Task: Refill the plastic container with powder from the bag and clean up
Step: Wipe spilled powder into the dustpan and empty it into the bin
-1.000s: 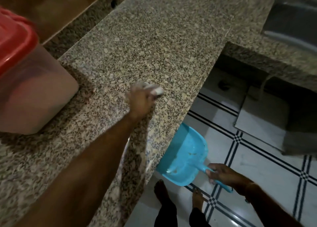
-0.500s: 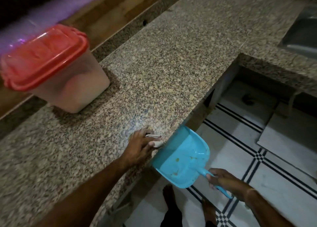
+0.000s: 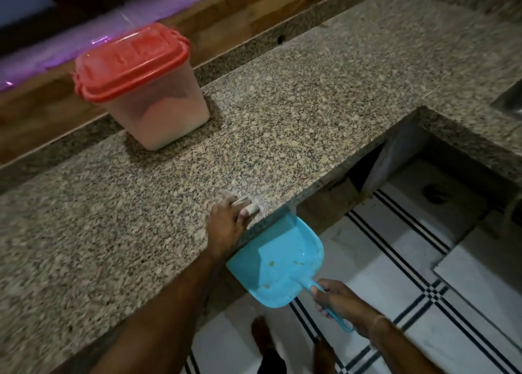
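The plastic container (image 3: 158,102) stands at the back left of the granite counter (image 3: 296,113), its red lid closed and pale powder inside. My left hand (image 3: 228,224) lies flat at the counter's front edge, its fingertips dusted white and touching a thin smear of spilled powder (image 3: 254,201). Just below that edge hangs a blue dustpan (image 3: 279,263), holding a few crumbs. My right hand (image 3: 339,300) grips the dustpan's handle. The bag is not in view.
A wooden wall panel (image 3: 231,20) runs behind the counter. A steel sink (image 3: 508,99) shows at the right edge. Below lies a white tiled floor (image 3: 409,289) with black stripes, a floor drain (image 3: 435,195), and my bare feet (image 3: 262,337).
My left hand swept from the middle of the counter back to its front edge. The dustpan stayed under the edge. The view tilted up, so the whole container shows.
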Demonstrator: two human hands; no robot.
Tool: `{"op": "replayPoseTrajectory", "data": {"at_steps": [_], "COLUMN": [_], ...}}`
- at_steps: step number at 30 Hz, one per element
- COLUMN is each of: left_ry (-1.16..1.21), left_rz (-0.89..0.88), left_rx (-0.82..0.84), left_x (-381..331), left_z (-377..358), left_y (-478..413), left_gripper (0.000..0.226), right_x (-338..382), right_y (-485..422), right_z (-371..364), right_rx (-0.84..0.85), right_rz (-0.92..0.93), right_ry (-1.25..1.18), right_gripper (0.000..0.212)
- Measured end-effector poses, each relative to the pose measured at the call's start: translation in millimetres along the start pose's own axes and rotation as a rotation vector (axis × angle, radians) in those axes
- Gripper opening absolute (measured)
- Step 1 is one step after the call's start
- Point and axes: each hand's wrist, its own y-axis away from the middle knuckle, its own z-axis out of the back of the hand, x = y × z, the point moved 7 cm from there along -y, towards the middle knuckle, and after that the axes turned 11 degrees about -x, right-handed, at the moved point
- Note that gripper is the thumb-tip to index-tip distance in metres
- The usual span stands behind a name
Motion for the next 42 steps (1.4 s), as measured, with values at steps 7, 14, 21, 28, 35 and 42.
{"op": "replayPoseTrajectory", "data": {"at_steps": [7,14,21,28,35,42], "left_ry": [-0.110,0.009,0.133,0.142,0.209,0.127], "left_rz": [-0.142,-0.066,0.078,0.056,0.348,0.211], "left_rx": [0.033,-0.001,-0.094,-0.113,-0.263,-0.151], "left_x": [-13.4,-16.4,-20.0,-37.5,27.8,-13.8], "left_z": [-3.7,7.9,10.5,25.0,57.6,21.6], "left_y": [35.7,19.2,34.7,62.2,42.0,27.4], "left_gripper": [0.049,0.018,0.028,0.035,0.071,0.072], "right_x": [3.6,-1.4,9.4,17.5,2.0,-8.5], "right_y": [2.0,-5.3,-8.5,-13.1,-18.9,-21.1], "right_z": [-13.7,-24.2,-35.5,-43.5,-41.0,-40.5], "right_rx": [0.038,0.018,0.007,0.014,0.010,0.008], "right_rz": [0.038,0.012,0.020,0.024,0.009,-0.005], "right_ry": [-0.003,0.059,-0.005,-0.014,0.001,0.031], "right_gripper": [0.019,0.033,0.028,0.026,0.028,0.028]}}
